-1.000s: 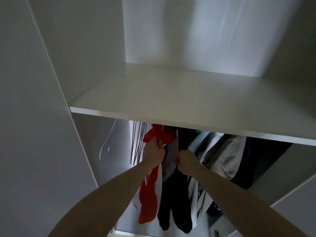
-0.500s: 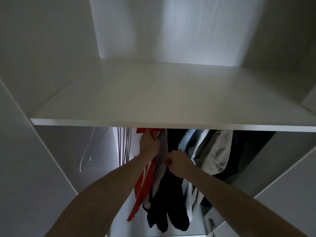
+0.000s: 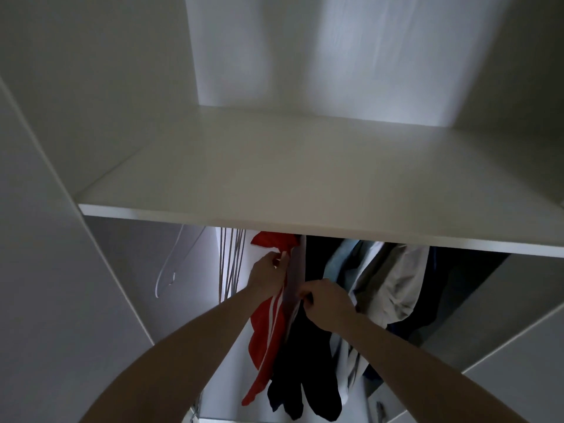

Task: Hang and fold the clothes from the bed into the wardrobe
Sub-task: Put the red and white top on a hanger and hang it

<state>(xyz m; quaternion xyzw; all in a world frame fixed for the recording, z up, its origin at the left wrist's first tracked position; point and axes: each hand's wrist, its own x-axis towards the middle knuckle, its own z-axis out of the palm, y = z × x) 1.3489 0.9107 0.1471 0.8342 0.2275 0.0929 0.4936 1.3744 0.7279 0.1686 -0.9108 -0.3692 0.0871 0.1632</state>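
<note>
A red garment with white stripes (image 3: 265, 337) hangs under the white wardrobe shelf (image 3: 274, 215), its top hidden by the shelf edge. My left hand (image 3: 268, 271) grips its upper part near the collar. My right hand (image 3: 328, 300) pinches pale fabric (image 3: 295, 279) just right of it, in front of dark hanging clothes (image 3: 302, 377). More hung garments, grey, white and light blue (image 3: 387, 285), fill the rail to the right.
Several bare metal hangers (image 3: 232, 264) and one white plastic hanger (image 3: 174, 267) hang at the left. The wardrobe's white side panel (image 3: 45, 270) rises at the left, and another panel (image 3: 518, 377) closes the right. The upper shelf compartment holds nothing.
My left hand has dropped from the red garment's top to a little lower on it. The right hand has stayed at the pale fabric. The view has shifted slightly.
</note>
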